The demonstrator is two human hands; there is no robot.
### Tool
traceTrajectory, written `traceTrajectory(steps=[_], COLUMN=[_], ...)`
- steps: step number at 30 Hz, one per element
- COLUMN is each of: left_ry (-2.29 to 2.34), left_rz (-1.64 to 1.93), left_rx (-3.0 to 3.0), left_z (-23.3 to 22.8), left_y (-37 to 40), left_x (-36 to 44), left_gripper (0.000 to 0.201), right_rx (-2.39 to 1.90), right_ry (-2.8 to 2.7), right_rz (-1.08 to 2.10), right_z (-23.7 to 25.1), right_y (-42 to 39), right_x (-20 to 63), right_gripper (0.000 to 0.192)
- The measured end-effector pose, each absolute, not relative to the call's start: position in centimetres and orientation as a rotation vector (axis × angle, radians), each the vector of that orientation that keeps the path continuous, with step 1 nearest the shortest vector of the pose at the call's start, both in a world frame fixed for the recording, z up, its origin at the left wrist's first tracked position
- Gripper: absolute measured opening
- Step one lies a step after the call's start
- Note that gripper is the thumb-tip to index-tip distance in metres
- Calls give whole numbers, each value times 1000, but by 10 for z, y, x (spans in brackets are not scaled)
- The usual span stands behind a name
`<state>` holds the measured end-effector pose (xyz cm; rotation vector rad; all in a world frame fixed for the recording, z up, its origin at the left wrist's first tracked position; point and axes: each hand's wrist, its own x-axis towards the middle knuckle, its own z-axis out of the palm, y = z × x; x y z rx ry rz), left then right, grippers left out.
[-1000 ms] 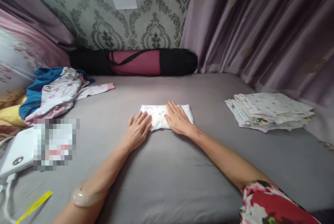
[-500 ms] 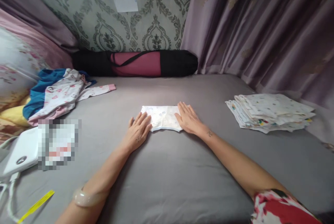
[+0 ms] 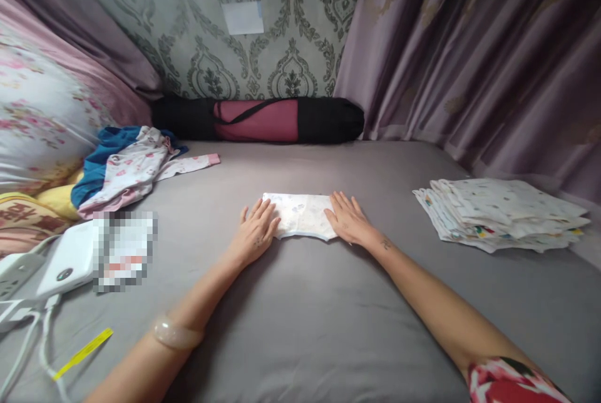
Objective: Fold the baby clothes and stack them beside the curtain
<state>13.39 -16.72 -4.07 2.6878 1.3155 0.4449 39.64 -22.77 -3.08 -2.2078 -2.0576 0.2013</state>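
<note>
Left hand flat, fingers spread, on the folded cloth's left end mid-bed, right hand likewise flat and open on its right end, holding nothing, and uneven pressing could skew the fold or drag it crooked.

White folded cloth with faint pastel print, on a plain grey sheet; stack of cloths, white with small multicoloured dots. Rolled bag, black with a dark pink middle, against grey-green damask wallpaper and mauve curtains. Heap of clothes: blue, white with pink motifs; pale bangle; yellow strip.
</note>
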Motion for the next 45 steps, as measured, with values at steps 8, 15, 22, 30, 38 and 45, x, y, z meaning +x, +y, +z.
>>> traceTrajectory(steps=[8, 15, 22, 30, 38, 45], left_ry=[1120, 1123, 1153, 1133, 1152, 1187], left_rz=[505, 379, 305, 279, 276, 153], left_rx=[2876, 2882, 2840, 2848, 2851, 2865], left_z=[-18, -43, -51, -36, -49, -29], left_y=[-164, -152, -148, -140, -136, -138], left_x=[184, 196, 197, 187, 185, 174], left_gripper=[45, 48, 49, 48, 47, 52], right_rx=[-1990, -1940, -1948, -1978, -2005, -2055], right_ry=[-2098, -2145, -2150, -2155, -2133, -2125], right_rz=[93, 89, 134, 182, 189, 213], right_z=[-9, -28, -41, -23, -36, -24], right_y=[-217, -207, -206, -209, -213, -217], right_x=[348, 338, 340, 351, 355, 370], right_gripper=[60, 58, 58, 60, 59, 63])
